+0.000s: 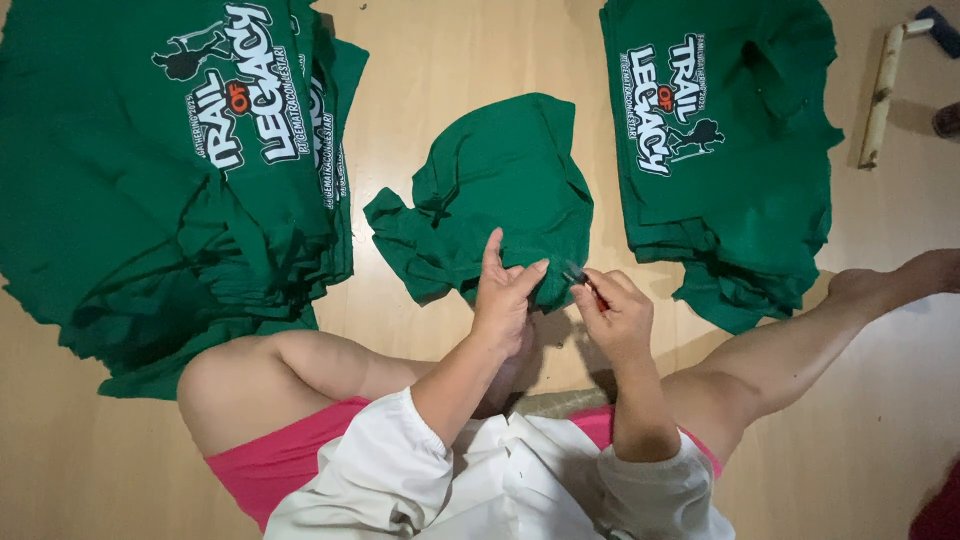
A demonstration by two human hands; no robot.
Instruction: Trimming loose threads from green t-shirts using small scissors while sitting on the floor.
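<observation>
At frame centre, the left hand (507,295) pinches a green shirt (495,190). The right hand (612,312) grips a small tool (580,280) at its hem, seemingly trimming, which needs steady cloth.

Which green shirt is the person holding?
The crumpled green shirt in the middle, with no print showing. The left hand pinches its hem beside the right hand. Both printed stacks lie untouched at the sides.

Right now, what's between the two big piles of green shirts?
In the head view, a crumpled green shirt lies between the left pile and right pile, on bare wooden floor.
</observation>
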